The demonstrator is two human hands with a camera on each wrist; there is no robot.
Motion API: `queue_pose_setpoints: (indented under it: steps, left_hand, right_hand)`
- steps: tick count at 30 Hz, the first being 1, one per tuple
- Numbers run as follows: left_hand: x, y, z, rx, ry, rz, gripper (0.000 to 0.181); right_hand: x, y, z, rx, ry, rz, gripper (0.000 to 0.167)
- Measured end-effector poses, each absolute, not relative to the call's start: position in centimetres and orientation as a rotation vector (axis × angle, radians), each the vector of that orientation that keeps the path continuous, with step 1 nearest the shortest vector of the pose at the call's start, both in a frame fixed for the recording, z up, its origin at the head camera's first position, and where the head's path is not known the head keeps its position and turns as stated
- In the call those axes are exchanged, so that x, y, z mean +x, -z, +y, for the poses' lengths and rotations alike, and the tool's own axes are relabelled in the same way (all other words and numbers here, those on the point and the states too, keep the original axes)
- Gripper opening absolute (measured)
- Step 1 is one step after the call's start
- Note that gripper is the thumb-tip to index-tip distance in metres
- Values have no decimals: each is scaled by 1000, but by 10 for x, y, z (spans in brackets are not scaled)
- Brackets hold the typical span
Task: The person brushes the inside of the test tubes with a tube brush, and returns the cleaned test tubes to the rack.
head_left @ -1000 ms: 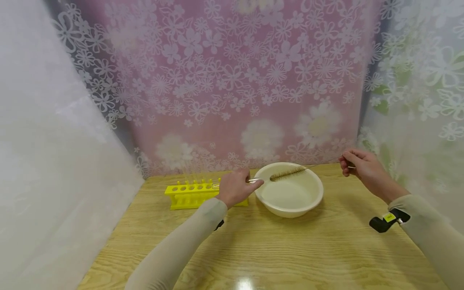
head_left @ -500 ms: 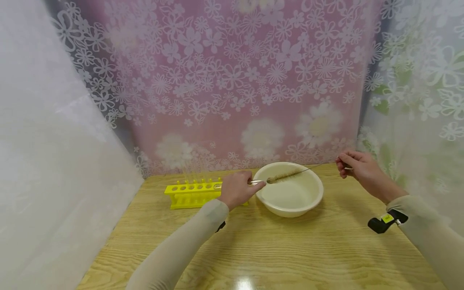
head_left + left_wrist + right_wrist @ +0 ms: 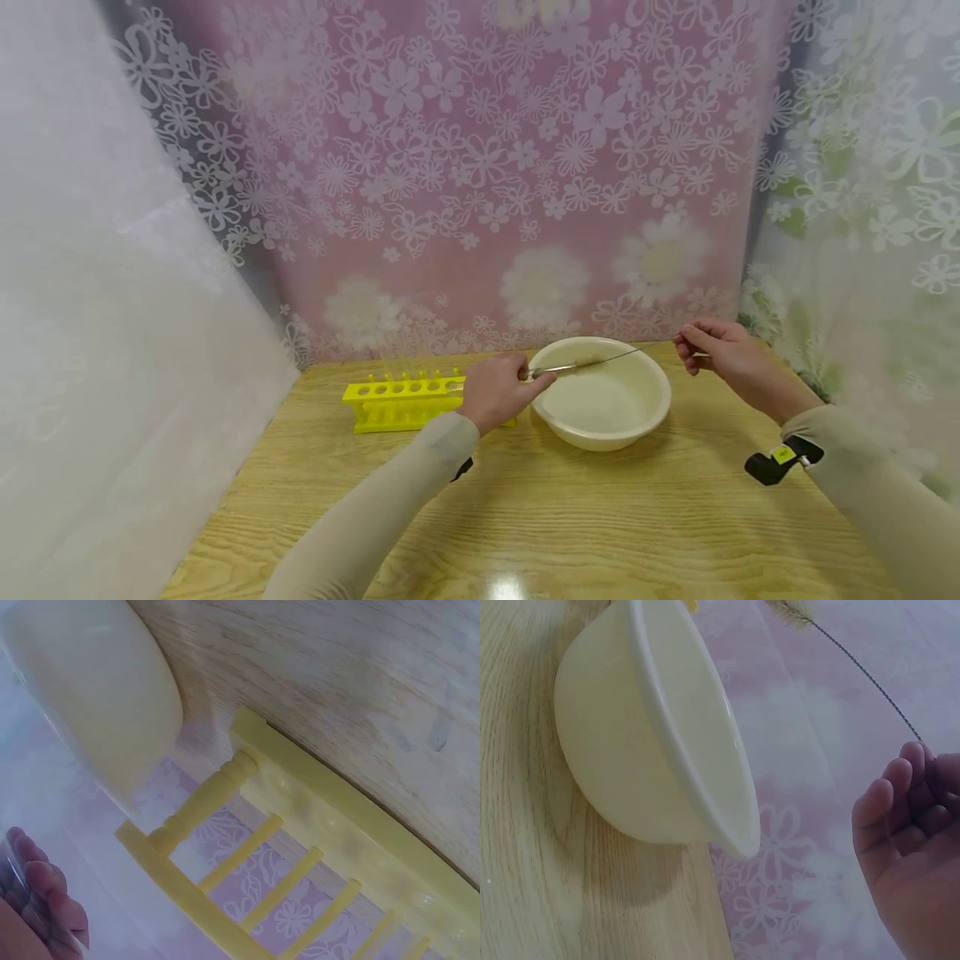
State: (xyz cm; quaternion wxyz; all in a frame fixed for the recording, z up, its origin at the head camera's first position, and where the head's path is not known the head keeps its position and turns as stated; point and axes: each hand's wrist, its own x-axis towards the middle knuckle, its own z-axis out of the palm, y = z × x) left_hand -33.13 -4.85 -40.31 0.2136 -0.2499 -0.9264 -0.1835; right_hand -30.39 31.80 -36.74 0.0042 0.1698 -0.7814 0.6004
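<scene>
My left hand [image 3: 498, 390] grips a clear glass test tube [image 3: 551, 369], held sideways with its mouth over the cream basin [image 3: 600, 435]. At the right, my right hand [image 3: 716, 354] pinches the thin twisted-wire handle [image 3: 866, 675] of a test tube brush [image 3: 588, 362]. The front bristles of the brush are inside the tube; its rear bristles show outside the mouth. Behind the left hand stands a yellow test tube rack [image 3: 405, 392], with several clear tubes upright in it. In the left wrist view, fingers [image 3: 45, 881] curl round the glass.
The basin stands on a wood-grain table [image 3: 525, 517], right of the rack. A pink floral curtain [image 3: 480, 208] hangs close behind them. White sheeting [image 3: 112, 333] hangs at the left, and a pale floral curtain [image 3: 862, 250] at the right.
My right hand has moved left and slightly down, pushing the brush from outside the tube's mouth partly into it. The left hand has shifted slightly right with the test tube.
</scene>
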Motion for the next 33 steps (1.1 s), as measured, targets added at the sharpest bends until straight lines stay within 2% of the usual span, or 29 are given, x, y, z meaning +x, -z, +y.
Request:
queue_pose_setpoints:
  steps: [23,33]
  left_hand:
    - [-329,398,-43,-707,530,-2591,51]
    - [-322,392,-31,-715,449,-2602,48]
  right_hand:
    - [-309,368,289,559,-1864,-2517,42]
    - [-307,381,256,569,-1928,-2583,41]
